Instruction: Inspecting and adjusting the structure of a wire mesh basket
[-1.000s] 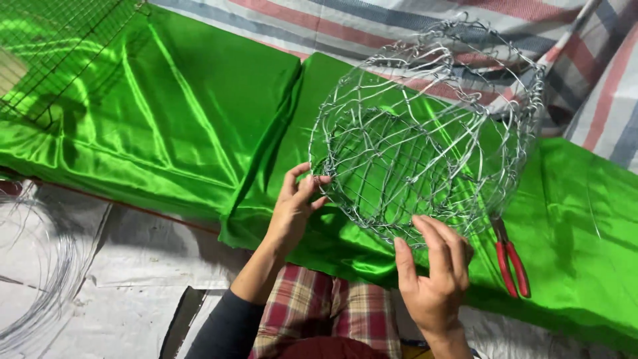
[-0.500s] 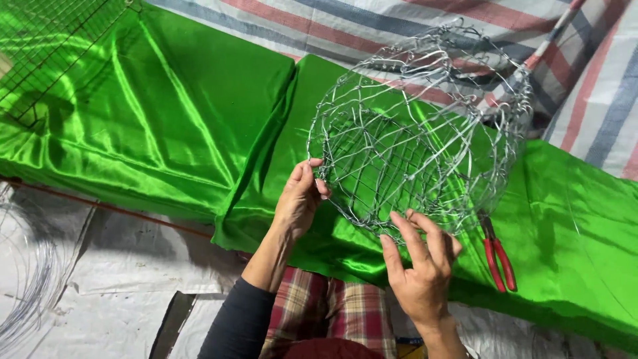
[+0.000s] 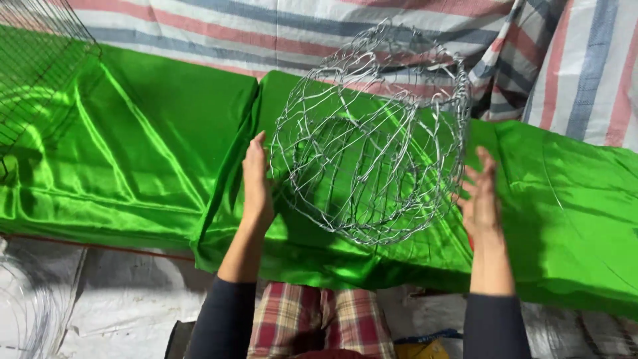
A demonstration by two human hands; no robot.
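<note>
While both flat, open hands, left hand [image 3: 256, 178] and right hand [image 3: 480, 196], press its sides: wire basket [image 3: 372, 139], over green cloth [image 3: 133, 153].

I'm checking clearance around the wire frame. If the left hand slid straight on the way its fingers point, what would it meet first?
The left hand points up along the side of the wire basket; beyond its fingers lies only green satin cloth, though depth is unclear.

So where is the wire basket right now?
In the head view, the wire basket sits centre frame between the left hand and right hand, above the green cloth.
</note>
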